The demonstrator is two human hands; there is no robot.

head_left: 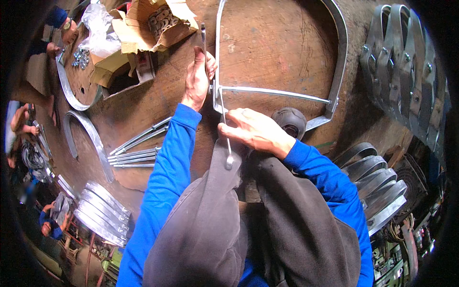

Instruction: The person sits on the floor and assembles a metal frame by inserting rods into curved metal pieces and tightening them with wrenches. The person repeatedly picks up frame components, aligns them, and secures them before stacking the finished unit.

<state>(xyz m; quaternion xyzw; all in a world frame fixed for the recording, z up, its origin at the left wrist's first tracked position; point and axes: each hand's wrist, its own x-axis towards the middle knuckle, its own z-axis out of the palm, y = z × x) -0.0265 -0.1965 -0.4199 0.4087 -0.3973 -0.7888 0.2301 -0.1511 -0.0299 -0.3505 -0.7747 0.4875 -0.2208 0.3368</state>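
Note:
A galvanized steel band (342,43), bent into a big loop, lies on the wooden work surface in front of me. A threaded rod (275,93) spans the loop, joining its two sides. My left hand (196,82) is closed around a dark wrench (203,40) held along the band's left side, near the rod's end. My right hand (258,130) grips a second wrench (228,143). Its upper end reaches the same corner of the loop, and its ring end hangs above my knee. Fingers hide the contact with the nut. A black rounded object (290,122) sits beside my right hand.
Opened cardboard boxes (131,33) with washers stand at the far left, beside a plastic bag (98,28). Loose rods (138,155) and curved bands (98,143) lie left. Stacked bands (100,210) and finished-looking loops (406,62) flank me. Other people's hands (69,33) show at the left.

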